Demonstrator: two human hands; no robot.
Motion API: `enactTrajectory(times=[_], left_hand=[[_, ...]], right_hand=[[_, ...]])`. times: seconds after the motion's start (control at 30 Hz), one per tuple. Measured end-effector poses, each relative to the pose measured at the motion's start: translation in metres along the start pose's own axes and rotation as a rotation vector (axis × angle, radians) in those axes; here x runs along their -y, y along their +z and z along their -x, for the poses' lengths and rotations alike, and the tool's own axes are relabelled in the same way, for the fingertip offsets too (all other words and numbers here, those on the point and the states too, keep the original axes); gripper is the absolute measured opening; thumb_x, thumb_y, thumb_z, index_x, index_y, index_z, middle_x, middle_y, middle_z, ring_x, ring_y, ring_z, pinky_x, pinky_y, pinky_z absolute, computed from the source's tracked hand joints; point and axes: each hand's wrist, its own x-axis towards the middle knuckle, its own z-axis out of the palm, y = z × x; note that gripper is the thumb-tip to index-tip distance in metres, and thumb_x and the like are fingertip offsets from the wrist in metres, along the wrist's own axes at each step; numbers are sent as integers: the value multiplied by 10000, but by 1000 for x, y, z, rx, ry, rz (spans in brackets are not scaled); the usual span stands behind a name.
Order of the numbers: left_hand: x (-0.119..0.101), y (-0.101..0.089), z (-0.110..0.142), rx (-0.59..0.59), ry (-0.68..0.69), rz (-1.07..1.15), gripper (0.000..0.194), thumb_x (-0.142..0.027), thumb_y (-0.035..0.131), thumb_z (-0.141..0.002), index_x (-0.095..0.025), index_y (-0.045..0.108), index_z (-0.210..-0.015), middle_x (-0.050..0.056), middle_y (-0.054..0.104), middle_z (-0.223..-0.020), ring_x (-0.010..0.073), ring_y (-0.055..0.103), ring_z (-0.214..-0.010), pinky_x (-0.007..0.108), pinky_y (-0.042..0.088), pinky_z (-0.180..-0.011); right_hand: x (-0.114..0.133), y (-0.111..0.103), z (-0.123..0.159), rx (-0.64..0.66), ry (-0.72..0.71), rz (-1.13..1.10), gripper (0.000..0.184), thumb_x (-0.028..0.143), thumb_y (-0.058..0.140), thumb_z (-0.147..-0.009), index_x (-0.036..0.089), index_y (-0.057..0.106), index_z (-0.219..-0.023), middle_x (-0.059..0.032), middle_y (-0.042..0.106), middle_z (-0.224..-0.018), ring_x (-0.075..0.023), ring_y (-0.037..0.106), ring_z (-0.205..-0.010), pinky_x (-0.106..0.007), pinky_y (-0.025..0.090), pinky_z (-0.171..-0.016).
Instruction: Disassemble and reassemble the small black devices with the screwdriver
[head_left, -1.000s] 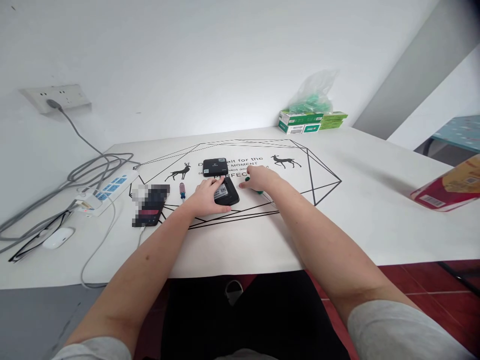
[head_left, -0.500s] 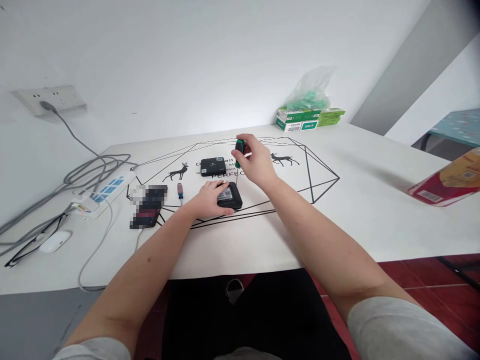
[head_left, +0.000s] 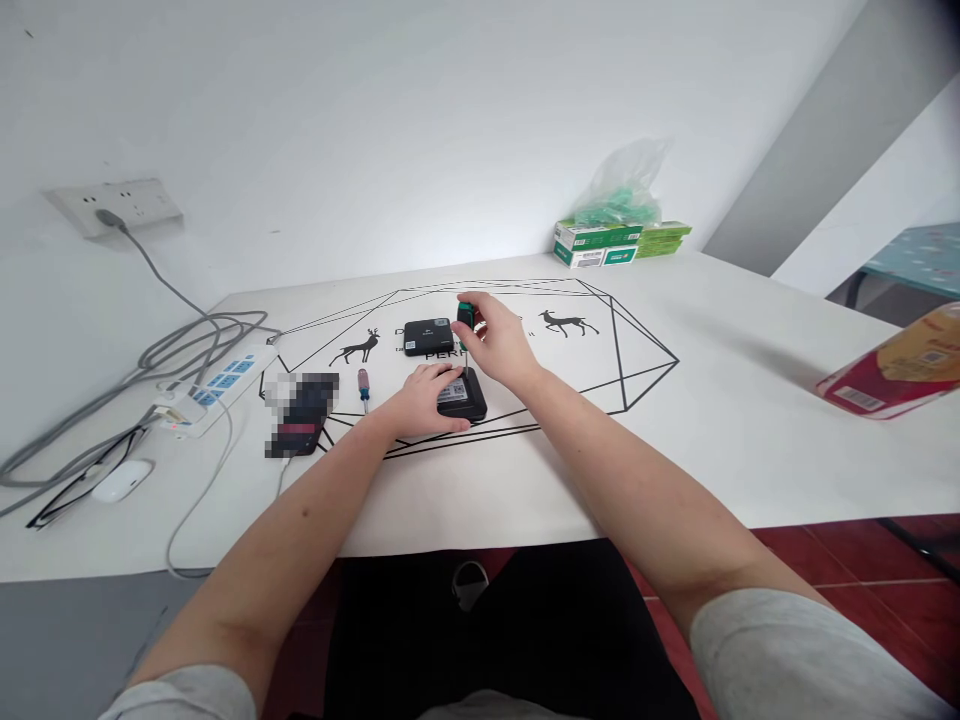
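My left hand (head_left: 421, 402) grips a small black box-shaped device (head_left: 472, 405) on the table, thumb along its near side and fingers over its top left. A label with printed codes shows on the device's upper face. In my right hand (head_left: 501, 342) is a green-and-black screwdriver (head_left: 466, 314), held upright with its thin shaft pointing down at the device's far edge; the tip's exact contact is too small to make out. Just behind lies a second flat black device (head_left: 429, 337). A smaller screwdriver with a red-and-blue handle (head_left: 364, 381) rests left of my left hand.
On the left are a phone (head_left: 306, 415), partly blurred, a white power strip (head_left: 225, 385) with grey cables, glasses (head_left: 82, 482) and a white earbud case (head_left: 122, 481). Green-and-white boxes (head_left: 598, 237) under a plastic bag (head_left: 626, 185) stand at the back. A red-and-yellow package (head_left: 892, 365) is at right.
My right hand has moved left and slightly down with the screwdriver, bringing its shaft lower against the device's far edge. My left hand keeps its hold. The whole view has shifted slightly.
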Motion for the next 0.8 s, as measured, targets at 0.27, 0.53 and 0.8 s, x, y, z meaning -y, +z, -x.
enactTrajectory(times=[0.27,0.53,0.8], left_hand=[[-7,-11,-12,88,-5,-86,1076,-786,758,-824,-227,466,-1695,186,424,-1758,455,349,-1630,622,320,-1319],[-11,0,-16,-161,-73,-3,538,-578,373,-1134,-261,714,-1403,79,729,-1446,304,611,-1396,484,457,-1235],[-1,-1,-7,-302,-30,-36,473,-474,354,-1154,-209,743,-1201,128,732,-1309,297,658,-1282,488,499,-1176]], right_hand=[[6,5,0,-145,102,-50,256,374,734,-934,260,662,-1152,-73,675,-1162,-214,636,-936,-419,604,-869],[11,5,3,-202,184,-139,191,393,674,-944,263,665,-1083,-41,689,-1060,-201,634,-919,-387,588,-848],[10,7,10,-111,180,-391,398,612,559,-1031,271,676,-1201,-81,757,-1183,-225,746,-1021,-445,645,-973]])
